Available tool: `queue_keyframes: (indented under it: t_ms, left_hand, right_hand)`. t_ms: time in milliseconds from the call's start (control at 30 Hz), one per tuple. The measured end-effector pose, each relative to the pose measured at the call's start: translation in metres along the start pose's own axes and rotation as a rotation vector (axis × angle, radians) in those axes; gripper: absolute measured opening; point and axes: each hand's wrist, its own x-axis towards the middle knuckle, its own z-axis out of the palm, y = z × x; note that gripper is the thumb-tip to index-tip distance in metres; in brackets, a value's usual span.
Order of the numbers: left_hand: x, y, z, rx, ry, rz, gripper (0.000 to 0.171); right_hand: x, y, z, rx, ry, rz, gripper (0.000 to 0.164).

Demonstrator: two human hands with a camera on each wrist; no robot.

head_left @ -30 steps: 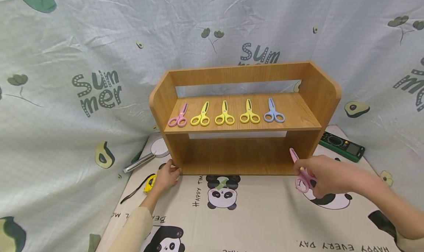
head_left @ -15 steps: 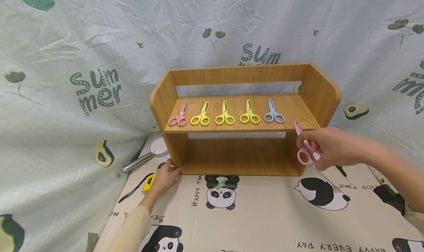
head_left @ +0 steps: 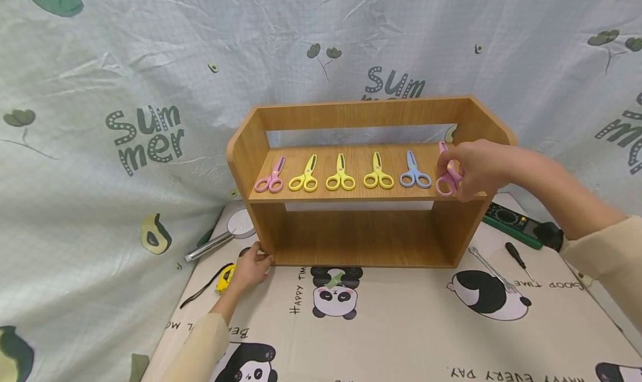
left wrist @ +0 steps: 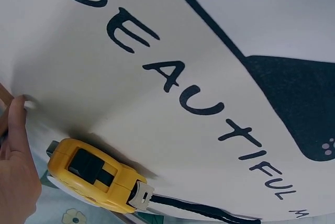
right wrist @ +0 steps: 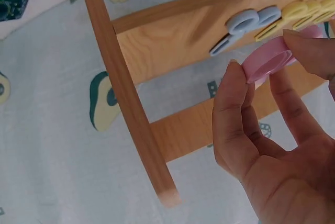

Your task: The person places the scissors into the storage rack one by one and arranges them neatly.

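Observation:
My right hand (head_left: 478, 167) pinches a pair of pink scissors (head_left: 450, 178) over the right end of the upper level of a wooden shelf (head_left: 361, 112). Their blades point toward the back. In the right wrist view, thumb and fingers hold the pink handle loops (right wrist: 266, 63). Left of them lie blue scissors (head_left: 414, 175), three yellow scissors (head_left: 340, 178) and another pink pair (head_left: 271, 181), all in a row with handles toward the front. My left hand (head_left: 252, 269) grips the shelf's lower left front corner; its thumb shows at the wooden edge in the left wrist view.
A magnifying glass (head_left: 241, 223) and a yellow tape measure (left wrist: 94, 174) lie left of the shelf. At the right are a green multimeter (head_left: 514, 224), a wrench (head_left: 492, 269) and a screwdriver (head_left: 516, 256). A panda-print cloth (head_left: 391, 326) covers the table.
My right hand has carried the pink scissors up from in front of the lower level to the upper level, beside the blue pair. The left hand has stayed at the corner.

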Motion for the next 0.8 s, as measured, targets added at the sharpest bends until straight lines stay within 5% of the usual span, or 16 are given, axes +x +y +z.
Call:
queue_keyframes:
  t_ms: [800]
  left_hand:
    - [-0.004,0.002,0.001,-0.011,0.023,-0.017,0.031]
  right_hand:
    - [0.056,0.023,-0.009,0.069,-0.204,0.183,0.033]
